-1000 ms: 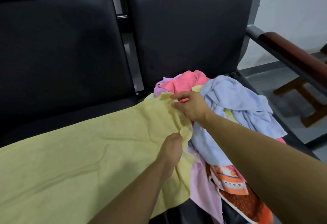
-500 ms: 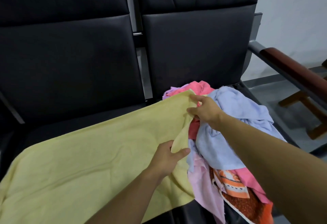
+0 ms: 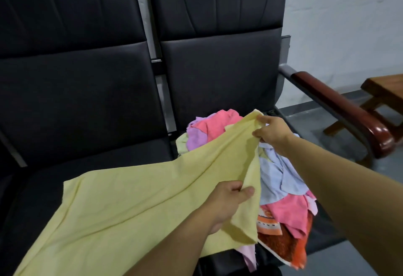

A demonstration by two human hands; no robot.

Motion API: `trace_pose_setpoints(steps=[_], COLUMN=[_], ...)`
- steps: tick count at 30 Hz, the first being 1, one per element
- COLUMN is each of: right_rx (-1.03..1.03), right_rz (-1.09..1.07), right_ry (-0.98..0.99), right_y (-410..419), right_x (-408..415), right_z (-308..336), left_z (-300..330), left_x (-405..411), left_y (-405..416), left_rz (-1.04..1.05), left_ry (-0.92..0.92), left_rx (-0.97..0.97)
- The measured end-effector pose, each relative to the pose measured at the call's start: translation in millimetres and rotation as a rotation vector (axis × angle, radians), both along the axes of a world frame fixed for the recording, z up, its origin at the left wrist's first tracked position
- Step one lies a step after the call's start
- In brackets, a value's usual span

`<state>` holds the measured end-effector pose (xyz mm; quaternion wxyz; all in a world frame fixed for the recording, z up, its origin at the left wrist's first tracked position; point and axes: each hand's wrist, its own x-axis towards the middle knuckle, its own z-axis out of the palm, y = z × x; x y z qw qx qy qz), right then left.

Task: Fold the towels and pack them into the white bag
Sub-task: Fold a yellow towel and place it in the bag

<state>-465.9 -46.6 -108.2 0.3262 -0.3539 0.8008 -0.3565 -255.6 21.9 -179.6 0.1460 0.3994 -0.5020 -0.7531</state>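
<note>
Both grips hold the yellow towel [image 3: 135,206]: left hand [image 3: 226,201] pinching its edge, right hand [image 3: 272,132] its corner.

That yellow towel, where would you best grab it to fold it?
By the two corners of its near short edge, from the pile side. The yellow towel lies spread leftward across the black seat, so that edge is free. The right hand pinches the far corner, the left hand the near one.
</note>
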Motion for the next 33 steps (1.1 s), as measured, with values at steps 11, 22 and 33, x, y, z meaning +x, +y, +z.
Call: trace_pose_setpoints(steps=[11, 22, 33], right_rx=[-0.060, -0.100, 0.028], right_rz=[0.194, 0.402, 0.643], right_ry=[-0.201, -0.259, -0.232], right_y=[-6, -43, -88], right_x=[72, 275, 465], right_z=[15, 13, -35], left_z=[32, 41, 5], left_x=[72, 267, 413], left_y=[15, 18, 18], left_rz=[0.100, 0.458, 0.758], left_ry=[-0.072, -0.279, -0.395], left_rx=[-0.115, -0.238, -0.233])
